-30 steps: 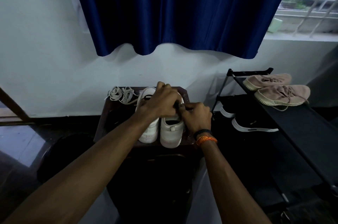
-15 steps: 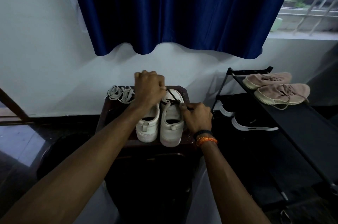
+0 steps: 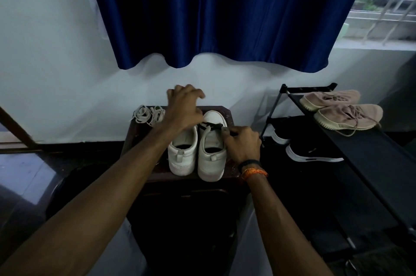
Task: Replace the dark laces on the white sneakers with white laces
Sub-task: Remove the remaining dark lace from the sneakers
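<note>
Two white sneakers stand heel-toward-me on a small dark stool [image 3: 144, 176]. The right sneaker [image 3: 211, 151] has one stretch of dark lace [image 3: 212, 126] left across its front eyelets. The left sneaker [image 3: 183, 151] is partly covered by my left hand [image 3: 183, 108], which hovers over its toe, fingers curled; I cannot tell whether it grips any lace. My right hand [image 3: 244, 145] presses the right sneaker's side and pinches the dark lace's end. A bundle of white laces [image 3: 148, 114] lies at the stool's back left corner.
A black shoe rack [image 3: 364, 163] stands to the right, with pink sneakers [image 3: 337, 109] on top and black shoes [image 3: 310, 151] below. A blue curtain [image 3: 225, 12] hangs on the white wall behind. Dark floor surrounds the stool.
My left hand rose from the right sneaker's laces and moved back and left over the left sneaker's toe, exposing the right sneaker's front. The right hand stayed put.
</note>
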### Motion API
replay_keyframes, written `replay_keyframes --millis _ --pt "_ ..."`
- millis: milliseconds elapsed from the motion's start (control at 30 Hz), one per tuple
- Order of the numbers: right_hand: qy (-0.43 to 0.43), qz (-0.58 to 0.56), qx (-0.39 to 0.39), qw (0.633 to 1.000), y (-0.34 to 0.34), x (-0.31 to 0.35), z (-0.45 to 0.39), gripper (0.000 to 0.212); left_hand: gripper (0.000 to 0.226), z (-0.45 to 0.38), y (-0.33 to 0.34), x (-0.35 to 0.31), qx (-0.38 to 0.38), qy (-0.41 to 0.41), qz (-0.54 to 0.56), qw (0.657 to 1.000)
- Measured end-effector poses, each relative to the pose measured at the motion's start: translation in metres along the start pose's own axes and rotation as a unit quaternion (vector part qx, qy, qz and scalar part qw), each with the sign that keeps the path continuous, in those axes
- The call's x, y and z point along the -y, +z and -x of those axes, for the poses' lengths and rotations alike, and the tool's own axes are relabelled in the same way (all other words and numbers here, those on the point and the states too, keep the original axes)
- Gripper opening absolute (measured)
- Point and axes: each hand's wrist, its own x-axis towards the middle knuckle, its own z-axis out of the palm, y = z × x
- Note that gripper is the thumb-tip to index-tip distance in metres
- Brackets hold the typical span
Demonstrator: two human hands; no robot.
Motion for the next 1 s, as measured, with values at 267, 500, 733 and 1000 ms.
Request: replay_keyframes --millis 267,500,733,1000 --pt "0.012 -0.002 0.002 1.000 0.003 -0.002 -0.002 0.029 0.017 0.008 0.027 -0.033 0.089 0.173 -0.065 0.979" --pt "0.012 0.012 0.014 1.000 0.001 0.000 -0.002 0.035 0.012 0.006 0.035 -0.034 0.041 0.126 -0.095 0.987" --pt "0.002 0.025 0.009 1.000 0.003 -0.002 -0.002 0.040 0.008 -0.009 0.009 -0.015 -0.030 0.038 -0.046 0.998" --pt "0.037 0.015 0.020 0.999 -0.002 0.006 0.002 0.036 0.015 -0.002 0.019 -0.030 0.105 0.139 -0.027 0.984"
